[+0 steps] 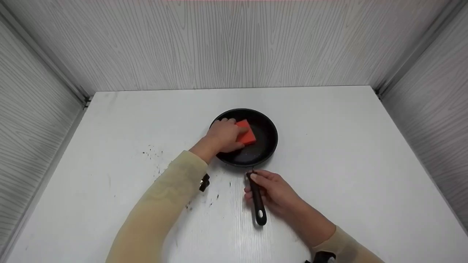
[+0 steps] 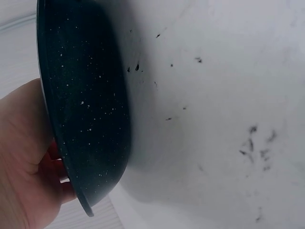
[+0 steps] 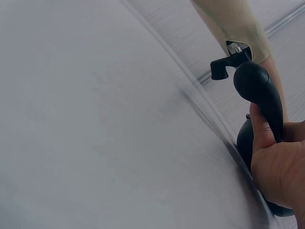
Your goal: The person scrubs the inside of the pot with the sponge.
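A black frying pan (image 1: 265, 146) is at the middle of the white table, its handle (image 1: 258, 202) pointing toward me. My left hand (image 1: 225, 137) reaches over the pan's left rim and holds a red sponge (image 1: 246, 135) against the inside. In the left wrist view the pan's speckled outer wall (image 2: 88, 105) covers most of the fingers of the left hand (image 2: 24, 157). My right hand (image 1: 276, 190) grips the handle near the pan, thumb on top. The right wrist view shows the handle (image 3: 257, 86) rising out of the right hand (image 3: 279, 171).
Small dark specks (image 1: 151, 151) are scattered over the white table (image 1: 347, 153) left of the pan and in front of it. Wood-grain panels (image 1: 234, 44) enclose the table at the back and both sides. Each sleeve carries a black wrist mount (image 1: 204, 182).
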`<state>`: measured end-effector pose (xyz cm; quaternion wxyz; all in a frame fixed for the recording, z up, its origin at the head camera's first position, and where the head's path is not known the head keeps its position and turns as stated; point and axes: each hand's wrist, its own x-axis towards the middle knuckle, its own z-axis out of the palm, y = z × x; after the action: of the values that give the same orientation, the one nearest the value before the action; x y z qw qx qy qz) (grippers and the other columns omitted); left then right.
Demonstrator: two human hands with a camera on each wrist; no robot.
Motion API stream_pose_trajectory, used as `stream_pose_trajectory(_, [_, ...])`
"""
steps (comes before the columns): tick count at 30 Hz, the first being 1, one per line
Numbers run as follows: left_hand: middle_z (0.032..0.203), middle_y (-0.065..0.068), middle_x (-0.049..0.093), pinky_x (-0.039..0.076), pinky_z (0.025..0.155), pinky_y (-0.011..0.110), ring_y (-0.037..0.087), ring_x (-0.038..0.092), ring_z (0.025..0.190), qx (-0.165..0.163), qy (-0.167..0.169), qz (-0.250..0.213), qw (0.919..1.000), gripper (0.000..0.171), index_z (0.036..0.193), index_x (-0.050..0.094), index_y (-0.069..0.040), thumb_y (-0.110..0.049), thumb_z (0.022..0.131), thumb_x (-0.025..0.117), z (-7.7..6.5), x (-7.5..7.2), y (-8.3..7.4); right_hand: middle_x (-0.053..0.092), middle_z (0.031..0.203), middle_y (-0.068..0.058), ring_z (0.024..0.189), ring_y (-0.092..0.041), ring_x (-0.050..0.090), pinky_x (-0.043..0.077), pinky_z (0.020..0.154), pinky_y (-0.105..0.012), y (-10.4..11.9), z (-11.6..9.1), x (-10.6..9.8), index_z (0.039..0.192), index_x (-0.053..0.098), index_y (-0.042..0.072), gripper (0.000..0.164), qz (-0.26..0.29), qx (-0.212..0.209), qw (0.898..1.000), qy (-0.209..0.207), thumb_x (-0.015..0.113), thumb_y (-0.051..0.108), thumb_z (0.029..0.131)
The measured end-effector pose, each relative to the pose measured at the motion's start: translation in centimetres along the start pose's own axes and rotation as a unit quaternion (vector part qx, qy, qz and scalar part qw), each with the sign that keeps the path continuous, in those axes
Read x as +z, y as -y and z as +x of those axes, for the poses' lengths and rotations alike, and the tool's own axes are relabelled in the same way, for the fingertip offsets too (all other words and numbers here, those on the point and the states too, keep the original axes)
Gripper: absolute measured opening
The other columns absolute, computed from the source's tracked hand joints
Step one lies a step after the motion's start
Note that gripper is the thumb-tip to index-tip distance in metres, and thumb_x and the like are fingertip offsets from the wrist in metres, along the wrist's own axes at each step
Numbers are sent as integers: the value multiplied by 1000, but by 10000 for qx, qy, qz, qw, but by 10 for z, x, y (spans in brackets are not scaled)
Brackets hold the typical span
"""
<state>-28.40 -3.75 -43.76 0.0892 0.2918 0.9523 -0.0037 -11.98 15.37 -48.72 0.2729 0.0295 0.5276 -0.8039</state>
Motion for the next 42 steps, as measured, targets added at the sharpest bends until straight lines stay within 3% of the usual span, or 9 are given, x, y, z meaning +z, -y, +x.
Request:
stream_pose_trajectory(17, [126, 16, 64, 48, 101, 52, 34, 57, 110, -221, 268, 159, 9993, 55, 150, 61, -28, -49, 100, 69, -1, -8, 2, 74, 90, -13, 76, -20, 78, 63, 70, -32, 1, 1, 0, 134, 56, -11, 36, -144, -52, 9997, -185, 58, 15, 110])
stream_pose_trajectory(34, [122, 18, 65, 46, 104, 55, 39, 59, 115, -45, 416, 421, 9982, 52, 145, 63, -26, -48, 99, 73, -15, -19, 4, 74, 88, -14, 75, -20, 77, 63, 69, -31, 0, 2, 3, 134, 57, -9, 35, -246, -71, 9993, -269, 60, 14, 108])
stream_pose_trajectory(42, [132, 19, 64, 46, 109, 52, 40, 58, 123, 156, 464, 135, 9987, 61, 153, 59, -28, -43, 97, 78, -21, -15, 10, 74, 89, -14, 76, -20, 78, 62, 68, -30, -1, 3, 3, 133, 59, -8, 33, -339, -51, 9990, -294, 60, 14, 108])
